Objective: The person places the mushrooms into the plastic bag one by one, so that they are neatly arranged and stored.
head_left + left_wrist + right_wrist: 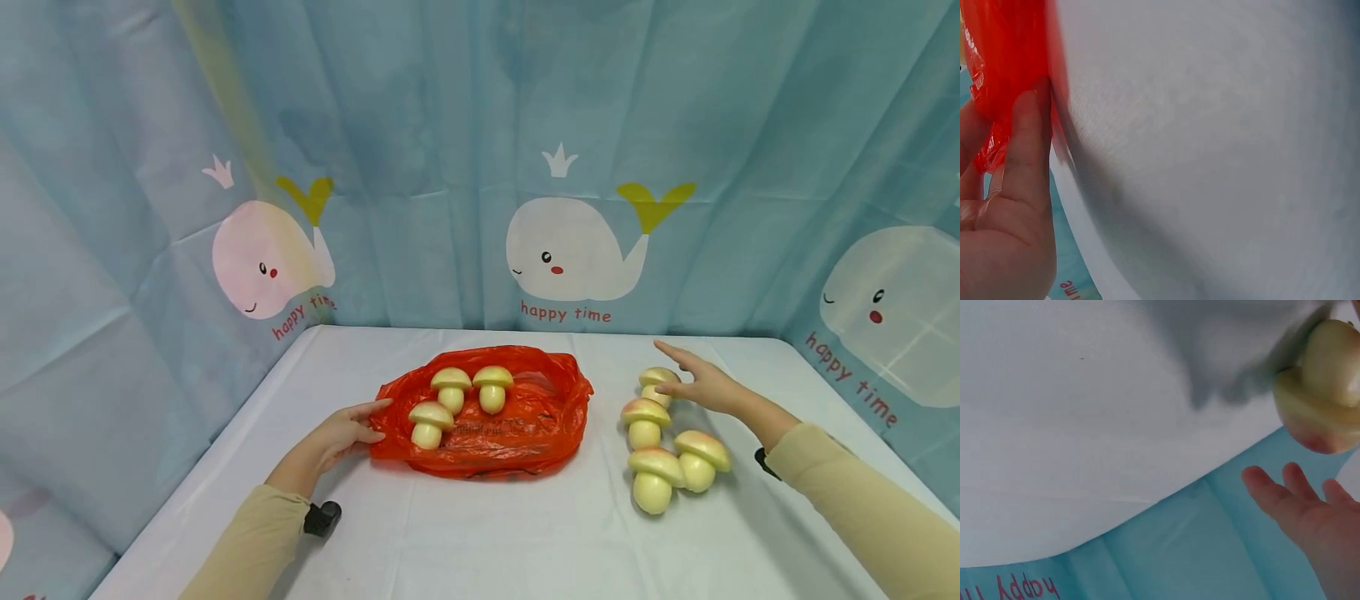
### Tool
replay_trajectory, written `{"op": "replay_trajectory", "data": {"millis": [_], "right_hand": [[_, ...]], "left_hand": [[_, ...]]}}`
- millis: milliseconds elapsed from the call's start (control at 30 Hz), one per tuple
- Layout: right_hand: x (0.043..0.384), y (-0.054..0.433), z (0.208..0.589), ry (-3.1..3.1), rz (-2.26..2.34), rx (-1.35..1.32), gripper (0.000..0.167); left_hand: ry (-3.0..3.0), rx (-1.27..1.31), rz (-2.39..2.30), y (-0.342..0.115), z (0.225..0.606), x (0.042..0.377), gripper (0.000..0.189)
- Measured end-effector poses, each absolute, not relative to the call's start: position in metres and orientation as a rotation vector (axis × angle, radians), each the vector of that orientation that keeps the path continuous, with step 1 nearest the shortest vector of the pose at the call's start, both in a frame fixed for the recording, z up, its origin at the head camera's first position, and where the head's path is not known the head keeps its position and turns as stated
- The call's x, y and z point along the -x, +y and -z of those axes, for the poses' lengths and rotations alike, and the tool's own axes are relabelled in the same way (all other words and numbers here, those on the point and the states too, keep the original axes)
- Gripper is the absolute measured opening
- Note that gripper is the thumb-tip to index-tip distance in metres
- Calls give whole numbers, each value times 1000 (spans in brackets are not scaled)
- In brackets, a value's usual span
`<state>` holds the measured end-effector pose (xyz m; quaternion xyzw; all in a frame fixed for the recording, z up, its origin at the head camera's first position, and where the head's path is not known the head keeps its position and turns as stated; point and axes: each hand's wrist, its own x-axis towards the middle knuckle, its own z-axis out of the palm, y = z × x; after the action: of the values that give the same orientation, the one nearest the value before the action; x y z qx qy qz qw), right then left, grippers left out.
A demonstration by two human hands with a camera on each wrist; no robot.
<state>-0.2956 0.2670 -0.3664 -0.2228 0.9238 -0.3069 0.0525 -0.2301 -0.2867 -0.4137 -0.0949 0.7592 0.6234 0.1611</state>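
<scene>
A red plastic bag [517, 462] lies spread on the white table, its rim folded open. Three toy mushrooms, one of them at the front left [430, 427], stand inside it. My left hand [335, 437] is at the bag's left edge, the red film [1007, 56] between thumb and fingers. On the right, my right hand [708, 385] reaches over the farthest loose mushroom [657, 379], fingers spread and straight, the thumb overlapping its cap. In the right wrist view a mushroom [1332, 369] appears just above those fingertips. Several loose mushrooms, including a front one [654, 479], form a cluster.
The white table [480, 542] ends at the back against a light blue curtain [420, 250] printed with whales. Dark bands sit at both wrists, the left one [322, 518] with a small black device.
</scene>
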Motion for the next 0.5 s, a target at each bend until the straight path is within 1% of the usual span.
{"op": "replay_trajectory", "data": {"millis": [167,367,500], "right_hand": [[302,273,374,2787,917,673,77],[309,284,383,2732,961,595,75],[312,288,387,2726,967,593,73]], "left_hand": [[2169,248,-1778,-287,413,229,64],[2169,241,-1788,-287,414,229,64],[2166,249,-1792,-287,414,229,64]]}}
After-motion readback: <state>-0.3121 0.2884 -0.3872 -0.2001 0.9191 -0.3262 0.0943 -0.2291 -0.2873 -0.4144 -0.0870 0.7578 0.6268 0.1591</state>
